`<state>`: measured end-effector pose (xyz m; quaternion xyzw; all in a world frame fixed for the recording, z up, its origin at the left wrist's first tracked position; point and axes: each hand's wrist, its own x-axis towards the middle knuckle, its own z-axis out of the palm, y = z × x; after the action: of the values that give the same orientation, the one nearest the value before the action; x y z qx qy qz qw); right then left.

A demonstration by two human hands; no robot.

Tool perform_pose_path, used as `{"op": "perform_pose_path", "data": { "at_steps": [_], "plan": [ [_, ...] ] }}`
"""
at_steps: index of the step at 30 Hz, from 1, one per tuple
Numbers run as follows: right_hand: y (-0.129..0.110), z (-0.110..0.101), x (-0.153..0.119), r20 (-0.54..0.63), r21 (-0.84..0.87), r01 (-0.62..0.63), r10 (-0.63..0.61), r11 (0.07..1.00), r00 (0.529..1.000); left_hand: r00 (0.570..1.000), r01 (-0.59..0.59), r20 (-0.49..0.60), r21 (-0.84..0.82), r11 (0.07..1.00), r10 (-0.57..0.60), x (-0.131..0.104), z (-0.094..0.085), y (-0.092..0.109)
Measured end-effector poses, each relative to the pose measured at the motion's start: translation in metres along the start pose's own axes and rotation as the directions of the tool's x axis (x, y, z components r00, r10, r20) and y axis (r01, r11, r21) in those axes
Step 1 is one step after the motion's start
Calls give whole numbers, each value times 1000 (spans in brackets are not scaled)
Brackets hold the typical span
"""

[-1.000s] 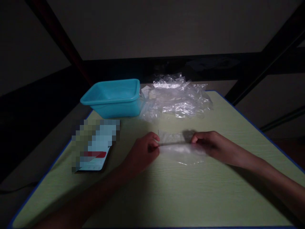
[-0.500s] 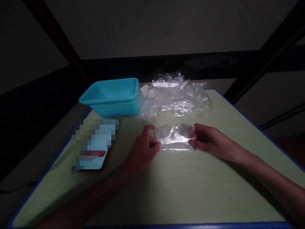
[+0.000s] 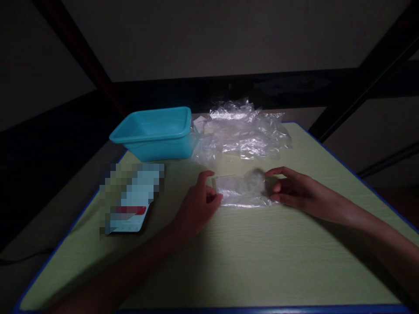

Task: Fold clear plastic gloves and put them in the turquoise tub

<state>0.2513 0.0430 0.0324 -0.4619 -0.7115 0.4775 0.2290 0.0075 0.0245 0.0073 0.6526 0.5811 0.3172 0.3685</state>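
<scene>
A small clear plastic bag (image 3: pixel 240 192) lies nearly flat on the table between my two hands. My left hand (image 3: pixel 198 203) grips its left edge, with the thumb on the lower left corner and the index finger curved over the upper one. At the other end is my right hand (image 3: pixel 294 189), its index finger and thumb spread apart. That thumb touches the bag's lower right corner, and the index fingertip is close to the upper right one. The remaining right fingers are curled in.
Behind the hands, a heap of crumpled clear plastic bags (image 3: pixel 245 131) lies beside a turquoise plastic basket (image 3: pixel 153 148). A phone (image 3: pixel 131 224) with a lit, partly blurred screen rests at the left. Blue edging (image 3: pixel 262 309) borders the pale green table (image 3: pixel 262 257).
My right hand has shifted slightly to the right and its fingers have spread. The small bag now lies flatter. My left hand has barely moved.
</scene>
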Motion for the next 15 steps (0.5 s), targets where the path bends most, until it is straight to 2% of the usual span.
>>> {"op": "perform_pose_path", "data": {
  "at_steps": [5, 15],
  "plan": [
    [5, -5, -2, 5, -7, -16, 16, 1000, 1000, 1000, -1, 9, -3, 1000, 1, 0, 0, 0],
    [10, -5, -3, -62, 35, 1, 1, 999, 998, 1000, -8, -7, 19, 1000, 8, -1, 1, 0]
  ]
}}
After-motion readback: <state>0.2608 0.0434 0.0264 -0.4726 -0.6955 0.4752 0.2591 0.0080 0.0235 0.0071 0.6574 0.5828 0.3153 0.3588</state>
